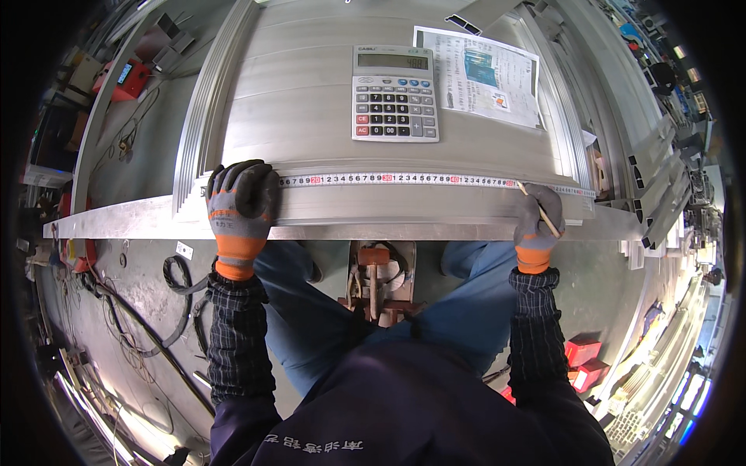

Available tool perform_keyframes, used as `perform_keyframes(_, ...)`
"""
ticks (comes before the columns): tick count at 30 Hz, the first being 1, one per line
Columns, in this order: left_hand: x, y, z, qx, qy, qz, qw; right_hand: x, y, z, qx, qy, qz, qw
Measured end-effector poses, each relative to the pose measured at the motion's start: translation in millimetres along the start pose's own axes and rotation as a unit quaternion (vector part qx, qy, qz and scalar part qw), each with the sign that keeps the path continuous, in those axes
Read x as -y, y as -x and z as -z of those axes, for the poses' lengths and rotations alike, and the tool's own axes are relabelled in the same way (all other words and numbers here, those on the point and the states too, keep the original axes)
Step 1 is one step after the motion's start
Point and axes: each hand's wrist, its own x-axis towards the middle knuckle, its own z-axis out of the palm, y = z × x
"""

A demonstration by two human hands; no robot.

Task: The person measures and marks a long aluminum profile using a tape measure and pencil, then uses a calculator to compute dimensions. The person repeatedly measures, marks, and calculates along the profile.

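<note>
The left hand's [242,200] grip is clasping the tape measure [423,179], seemingly keeping it straight along the metal profile [396,204]; the right hand [536,216] is pinching a pencil [549,223] slantwise, its tip apparently singling out a graduation.

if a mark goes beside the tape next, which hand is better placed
Probably the right hand: it holds a pencil-like stick with its tip by the measuring tape. The left hand covers the tape farther left, apparently steadying it.
</note>
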Motion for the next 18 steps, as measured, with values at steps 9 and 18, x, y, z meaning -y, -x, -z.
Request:
perform_keyframes(9, -2.7, -1.0, 2.9, 0.011, 0.002, 0.016, 1.000, 12.8, -3.6, -0.1, 0.003, 0.031, 0.047, 0.998)
perform_keyframes(18, -2.0, 0.9, 1.3, 0.010, -0.002, 0.011, 1.000, 110.8, 14.5, -41.3, 0.258, 0.191, 0.199, 0.926)
